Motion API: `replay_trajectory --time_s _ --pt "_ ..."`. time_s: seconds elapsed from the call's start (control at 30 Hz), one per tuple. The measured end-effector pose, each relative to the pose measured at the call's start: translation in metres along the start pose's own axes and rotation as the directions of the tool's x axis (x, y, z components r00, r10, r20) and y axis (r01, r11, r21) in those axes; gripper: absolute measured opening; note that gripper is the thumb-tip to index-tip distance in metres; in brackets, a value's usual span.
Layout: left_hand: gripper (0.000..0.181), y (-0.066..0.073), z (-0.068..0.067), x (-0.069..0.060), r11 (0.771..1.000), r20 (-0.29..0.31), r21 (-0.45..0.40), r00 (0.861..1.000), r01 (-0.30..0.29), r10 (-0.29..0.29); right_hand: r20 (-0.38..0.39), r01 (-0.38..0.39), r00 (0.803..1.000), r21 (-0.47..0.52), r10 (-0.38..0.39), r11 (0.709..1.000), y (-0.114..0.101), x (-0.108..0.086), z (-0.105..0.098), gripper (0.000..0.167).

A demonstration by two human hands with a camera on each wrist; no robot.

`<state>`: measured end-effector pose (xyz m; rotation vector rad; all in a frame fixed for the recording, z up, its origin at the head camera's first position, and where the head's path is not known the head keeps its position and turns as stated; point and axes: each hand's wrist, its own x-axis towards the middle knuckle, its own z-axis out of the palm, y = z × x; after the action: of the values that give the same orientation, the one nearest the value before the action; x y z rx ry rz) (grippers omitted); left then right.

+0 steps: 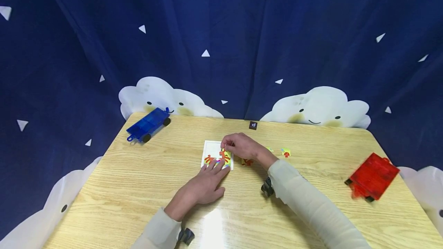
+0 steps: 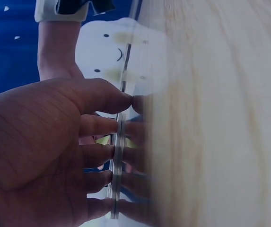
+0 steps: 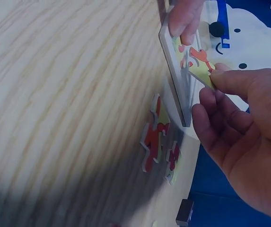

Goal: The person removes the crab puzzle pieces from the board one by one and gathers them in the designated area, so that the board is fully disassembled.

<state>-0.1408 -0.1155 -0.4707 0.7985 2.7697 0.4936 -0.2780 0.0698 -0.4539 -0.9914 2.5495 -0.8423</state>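
A white square puzzle board [image 1: 211,149] lies on the table with several coloured pieces along its near and right parts. My left hand [image 1: 206,186] rests its straight fingertips on the board's near edge and pieces; the left wrist view shows these fingers [image 2: 97,153] from the palm side. My right hand [image 1: 242,147] pinches a yellow-green puzzle piece [image 3: 202,73] with an orange figure between thumb and fingers. That piece is tilted over the board's right side. Beside the board lie loose puzzle pieces [image 3: 155,137], red and yellow-green, partly under my right wrist in the head view.
On the far left stands a blue toy wagon [image 1: 149,125]; a red toy wagon [image 1: 374,176], blurred, is at the right. A small dark tile [image 1: 253,125] marked with a letter lies near the back edge. More loose pieces [image 1: 285,152] lie right of my right hand. A dark blue curtain hangs behind.
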Motion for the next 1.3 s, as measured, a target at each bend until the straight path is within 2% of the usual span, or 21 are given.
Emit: replay_trajectory --time_s 0.17,0.37,0.7,0.9,1.1,1.3 --pt "0.062 0.0 -0.001 0.0 1.0 -0.003 0.011 1.0 -0.001 0.001 -0.019 0.014 1.0 0.018 -0.014 1.0 -0.001 -0.007 -0.007 0.013" --pt "0.062 0.0 0.0 0.001 1.0 -0.01 0.008 1.0 -0.002 0.002 -0.017 0.035 0.999 0.03 -0.035 0.999 0.006 -0.026 -0.024 0.013" --pt "0.062 0.002 0.001 0.001 1.0 0.002 -0.005 1.0 0.014 -0.014 -0.024 0.006 1.0 0.017 -0.006 1.0 0.04 -0.079 -0.064 0.011" --pt "0.062 0.002 0.0 0.001 1.0 0.003 -0.017 1.0 0.014 -0.014 -0.005 -0.06 0.998 0.03 0.06 0.998 0.055 -0.116 -0.085 0.011" --pt "0.062 0.002 0.0 0.0 1.0 -0.003 -0.014 1.0 0.008 -0.008 0.023 -0.109 0.994 -0.048 0.111 0.993 0.067 -0.138 -0.088 0.013" --pt "0.062 0.004 -0.001 0.001 1.0 -0.008 -0.009 1.0 0.006 -0.006 0.056 -0.157 0.986 -0.033 0.159 0.987 0.078 -0.148 -0.083 0.013"
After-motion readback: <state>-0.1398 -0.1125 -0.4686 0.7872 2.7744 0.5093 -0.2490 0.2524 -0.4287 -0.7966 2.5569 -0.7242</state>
